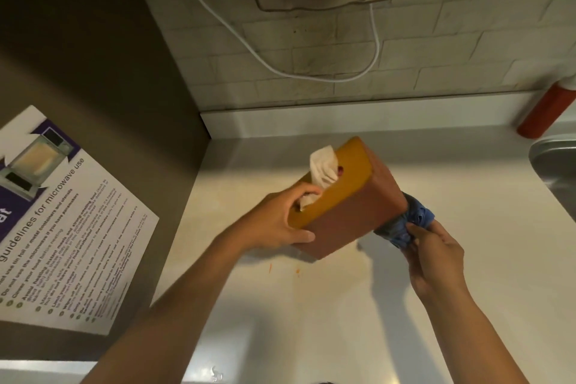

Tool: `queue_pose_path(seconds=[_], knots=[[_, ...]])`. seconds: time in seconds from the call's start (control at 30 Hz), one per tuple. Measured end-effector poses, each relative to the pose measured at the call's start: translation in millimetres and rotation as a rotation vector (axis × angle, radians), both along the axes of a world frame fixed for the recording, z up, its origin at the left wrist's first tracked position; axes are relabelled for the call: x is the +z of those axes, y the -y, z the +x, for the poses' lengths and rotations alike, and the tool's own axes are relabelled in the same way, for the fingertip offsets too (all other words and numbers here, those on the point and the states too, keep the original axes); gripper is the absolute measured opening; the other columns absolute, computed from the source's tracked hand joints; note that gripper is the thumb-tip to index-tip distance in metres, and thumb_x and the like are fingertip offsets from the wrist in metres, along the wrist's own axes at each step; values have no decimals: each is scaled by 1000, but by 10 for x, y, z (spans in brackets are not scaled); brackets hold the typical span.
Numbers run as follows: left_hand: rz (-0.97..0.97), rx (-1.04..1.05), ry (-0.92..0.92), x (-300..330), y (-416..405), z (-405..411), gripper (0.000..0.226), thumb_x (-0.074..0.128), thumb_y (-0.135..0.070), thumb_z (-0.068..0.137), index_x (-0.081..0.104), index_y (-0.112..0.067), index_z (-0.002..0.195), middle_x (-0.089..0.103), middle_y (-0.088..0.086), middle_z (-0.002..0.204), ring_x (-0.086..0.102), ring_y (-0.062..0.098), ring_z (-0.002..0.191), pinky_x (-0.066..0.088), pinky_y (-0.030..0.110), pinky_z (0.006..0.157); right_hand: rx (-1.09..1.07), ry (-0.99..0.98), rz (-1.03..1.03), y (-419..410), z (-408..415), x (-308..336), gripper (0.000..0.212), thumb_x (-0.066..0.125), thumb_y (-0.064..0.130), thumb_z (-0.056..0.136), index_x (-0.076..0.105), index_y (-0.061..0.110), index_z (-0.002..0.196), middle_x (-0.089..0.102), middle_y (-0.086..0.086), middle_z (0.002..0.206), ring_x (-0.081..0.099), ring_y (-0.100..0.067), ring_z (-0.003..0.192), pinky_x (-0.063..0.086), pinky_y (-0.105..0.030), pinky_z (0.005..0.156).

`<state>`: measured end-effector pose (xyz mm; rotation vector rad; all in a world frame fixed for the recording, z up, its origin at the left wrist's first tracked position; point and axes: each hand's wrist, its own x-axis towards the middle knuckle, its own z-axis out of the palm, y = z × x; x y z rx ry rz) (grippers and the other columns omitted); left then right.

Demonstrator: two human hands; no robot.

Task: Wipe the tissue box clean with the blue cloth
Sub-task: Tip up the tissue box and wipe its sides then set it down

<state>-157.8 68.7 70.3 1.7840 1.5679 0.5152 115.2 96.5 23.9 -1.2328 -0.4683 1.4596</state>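
Note:
The tissue box [352,212] has a mustard-yellow top and reddish-brown sides, with a white tissue [324,170] sticking out of its slot. It is tilted up off the white counter [311,305]. My left hand [280,221] grips the box's near end, thumb on the side and fingers over the top. My right hand [433,259] holds a bunched blue cloth [405,223] pressed against the box's lower right edge.
A microwave guideline poster [62,227] is stuck on the brown panel at left. A red bottle [539,112] stands at the back right beside a metal sink's rim [551,159]. White cables [311,72] hang on the tiled wall. Orange stains [297,271] mark the counter under the box.

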Motion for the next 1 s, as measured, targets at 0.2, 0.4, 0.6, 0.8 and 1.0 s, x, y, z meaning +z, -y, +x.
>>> queue_pose_path(seconds=[0.2,0.4,0.6,0.8,1.0], knots=[[-35,-3,78,-356,38,182,67,72,-20,76,43,-58,122,52,-28,116,57,-4,98,47,21,70,20,52,5,15,-9,118,49,42,-15,80,77,20,81,68,-3,84,55,-24,80,53,-31,72],[68,21,137,-331,99,205,60,66,-24,77,43,-50,125,41,-22,129,50,1,120,52,31,88,84,42,36,113,-25,171,33,47,-10,86,72,7,98,65,-10,84,53,-23,73,55,-27,65],[306,223,503,-280,284,450,57,59,-24,76,55,-34,132,41,-2,138,46,12,134,39,19,107,103,36,143,147,-134,278,37,48,-9,88,73,13,104,74,-8,96,70,-20,80,56,-26,67],[335,514,588,-295,236,617,56,31,-59,96,52,-27,137,56,0,136,58,20,122,51,48,99,121,96,243,144,-279,364,34,50,-8,87,74,13,99,74,-11,97,70,-22,87,58,-31,74],[338,682,567,-335,182,506,48,42,-70,88,59,-40,121,70,-16,109,68,8,97,61,42,81,30,116,207,103,-193,364,26,52,-6,86,72,11,88,70,-4,80,65,-17,75,55,-26,68]])
